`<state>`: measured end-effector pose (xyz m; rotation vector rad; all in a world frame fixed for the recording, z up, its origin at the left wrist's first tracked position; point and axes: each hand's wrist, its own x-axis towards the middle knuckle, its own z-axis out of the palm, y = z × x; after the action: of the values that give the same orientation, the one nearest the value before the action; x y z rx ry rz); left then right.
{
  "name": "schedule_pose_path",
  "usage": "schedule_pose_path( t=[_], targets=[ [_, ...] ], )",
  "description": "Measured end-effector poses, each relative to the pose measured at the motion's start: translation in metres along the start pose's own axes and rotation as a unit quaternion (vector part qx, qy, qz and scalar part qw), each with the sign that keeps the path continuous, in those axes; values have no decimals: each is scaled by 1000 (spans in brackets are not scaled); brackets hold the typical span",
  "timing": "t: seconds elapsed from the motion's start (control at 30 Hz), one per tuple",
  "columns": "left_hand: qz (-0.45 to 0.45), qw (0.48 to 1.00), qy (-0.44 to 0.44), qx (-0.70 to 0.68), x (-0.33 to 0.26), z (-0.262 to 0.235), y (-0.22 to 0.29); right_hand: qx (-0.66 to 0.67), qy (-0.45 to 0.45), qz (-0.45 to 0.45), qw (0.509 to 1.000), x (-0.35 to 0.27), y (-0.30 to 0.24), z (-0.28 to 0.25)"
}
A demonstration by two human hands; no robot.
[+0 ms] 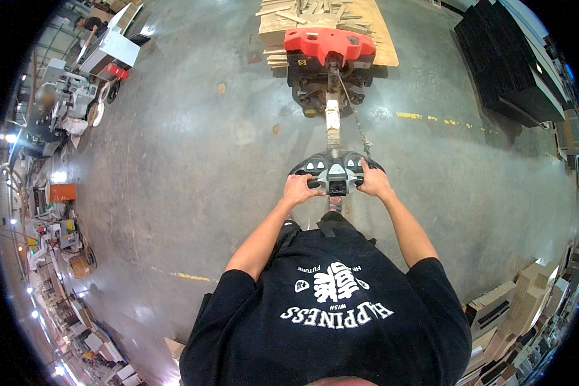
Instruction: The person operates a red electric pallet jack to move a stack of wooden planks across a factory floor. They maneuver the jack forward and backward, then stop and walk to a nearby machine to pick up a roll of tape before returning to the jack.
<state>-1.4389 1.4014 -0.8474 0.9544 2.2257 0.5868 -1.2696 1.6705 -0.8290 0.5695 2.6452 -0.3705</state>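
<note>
The 2 hands close around the handle (337, 170) of a pallet truck, 1 on each side. The left hand (298, 189) is curled on the left grip, its thumb reaching inward near the handle's middle. The right hand (374, 181) is wrapped on the right grip, thumb pointing forward along the top; its other fingers are mostly hidden. The handle, black and grey with pale buttons, is just in front of the person's black shirt (321, 347), above the feet.

From it a worn, whitish shaft (332, 119) runs forward to the truck's red cover (328, 42), with a coiled cable (355, 116) beside the shaft. Beyond the cover lies a load of wood strips (276, 22), with a wide tan board (384, 42) at its right.

The floor (186, 141) is grey concrete with broken yellow marks. Well apart at the right is a stack of black panels (502, 64); more boards (518, 305) stand at the lower right. At the upper left, another person (95, 26) is near a white cabinet (109, 55).
</note>
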Motion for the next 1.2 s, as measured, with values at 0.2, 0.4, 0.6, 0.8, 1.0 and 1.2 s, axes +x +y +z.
schedule_pose_path(
  t=[0.2, 0.4, 0.6, 0.8, 1.0, 1.2],
  targets=[
    [2, 1000, -11, -11, -16, -1, 6, -1, -22, 11, 1000, -18, -4, -4],
    [39, 999, -37, 8, -42, -7, 8, -5, -12, 15, 1000, -46, -16, 1],
    [41, 989, -140, -7, -33, -30, 22, 4, 5, 31, 1000, -60, -17, -16],
    [104, 981, -164, 23, -39, -8, 12, 12, 12, 44, 999, -90, -24, 1],
    [124, 980, -151, 45, -30, -8, -6, 25, 69, 69, 995, -92, -35, 22],
    [138, 979, -139, 61, -2, -15, -29, 19, 85, 98, 991, -65, -45, 37]
  ],
)
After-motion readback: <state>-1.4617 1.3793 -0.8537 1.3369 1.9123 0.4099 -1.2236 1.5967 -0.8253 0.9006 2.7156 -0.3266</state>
